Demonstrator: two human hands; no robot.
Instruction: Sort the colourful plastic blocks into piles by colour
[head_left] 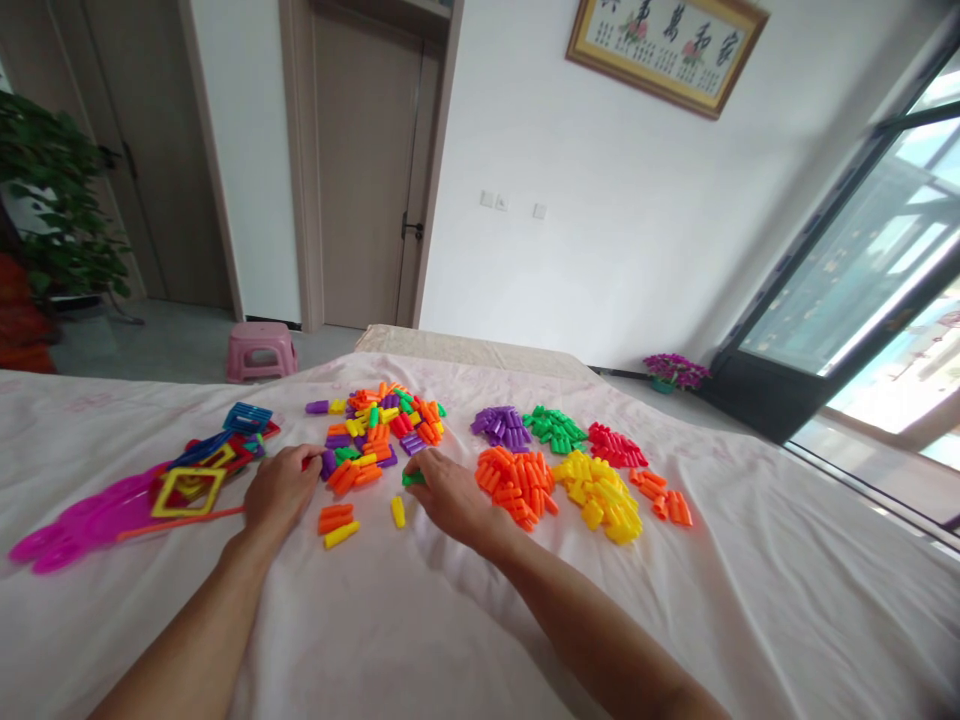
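My left hand (281,492) is closed at the left edge of a mixed pile of coloured plastic pieces (386,420), with a bit of red at its fingertips. My right hand (448,490) pinches a green piece (411,479) just right of that pile. Between my hands lie a yellow piece (397,512), orange pieces (335,517) and another yellow one (342,534). Right of the mixed pile are single-colour heaps: purple (501,427), green (555,429), red (616,446), orange (517,485) and yellow (598,494).
At the left are a magenta plastic item (97,515), a yellow square frame (187,491) and a blue piece (248,417). Loose orange pieces (663,497) lie at the right on the wrinkled cloth (420,630). Beyond the cloth stands a pink stool (262,350).
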